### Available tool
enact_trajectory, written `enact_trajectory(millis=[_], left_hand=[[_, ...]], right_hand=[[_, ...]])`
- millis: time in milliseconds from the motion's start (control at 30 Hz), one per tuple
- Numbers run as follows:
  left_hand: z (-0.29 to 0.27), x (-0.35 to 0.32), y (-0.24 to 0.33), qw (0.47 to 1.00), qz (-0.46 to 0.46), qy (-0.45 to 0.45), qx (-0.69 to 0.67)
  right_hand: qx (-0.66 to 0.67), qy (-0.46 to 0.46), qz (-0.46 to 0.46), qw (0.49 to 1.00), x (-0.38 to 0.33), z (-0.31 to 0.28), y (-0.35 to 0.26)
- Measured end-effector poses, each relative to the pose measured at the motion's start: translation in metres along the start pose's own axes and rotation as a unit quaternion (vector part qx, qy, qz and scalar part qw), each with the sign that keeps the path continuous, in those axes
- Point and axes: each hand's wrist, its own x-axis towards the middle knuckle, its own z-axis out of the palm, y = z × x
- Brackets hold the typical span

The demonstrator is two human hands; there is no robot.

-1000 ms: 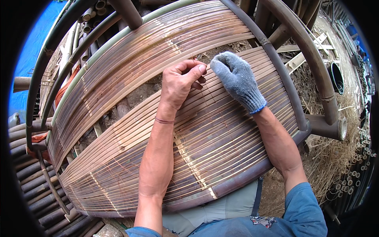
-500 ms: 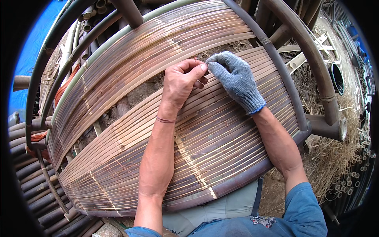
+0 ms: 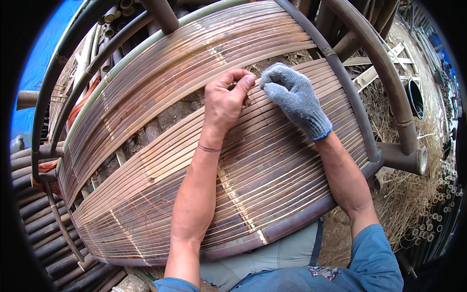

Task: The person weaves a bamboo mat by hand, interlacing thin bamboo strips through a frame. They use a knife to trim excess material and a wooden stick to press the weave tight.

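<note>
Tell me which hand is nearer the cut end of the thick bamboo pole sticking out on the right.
Right. The gloved right hand rests on the slatted bamboo seat, left of and above the pole end. The bare left hand lies farther left, beside the glove.

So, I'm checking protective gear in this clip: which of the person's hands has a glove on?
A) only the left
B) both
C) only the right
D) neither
C: the right hand wears a grey knit glove, while the left hand is bare, with only a thin band at the wrist; both rest on the bamboo slats.
</note>
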Motion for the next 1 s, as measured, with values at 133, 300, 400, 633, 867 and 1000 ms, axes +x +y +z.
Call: enact_trajectory(millis=[133,300,400,633,867,1000], left_hand=[[-0.001,0.0,-0.008,0.991,0.098,0.029,0.09],[-0.005,0.004,-0.007,0.988,0.105,0.009,0.116],[-0.01,0.001,0.005,0.998,0.001,-0.028,0.059],[-0.036,0.007,0.009,0.976,-0.059,-0.046,0.204],[-0.022,-0.003,0.016,0.84,0.113,-0.016,0.53],[-0.003,-0.01,0.026,0.806,0.044,-0.009,0.59]], right_hand=[[0.19,-0.061,0.156,0.967,0.001,-0.004,-0.008],[0.129,-0.171,0.051,0.975,0.007,-0.01,0.002],[0.293,-0.206,0.291,0.887,0.01,-0.018,-0.009],[0.327,-0.158,0.314,0.877,0.011,-0.016,-0.02],[0.123,-0.133,0.225,0.957,0.003,0.002,-0.02],[0.033,-0.136,0.158,0.977,0.001,0.001,-0.01]])
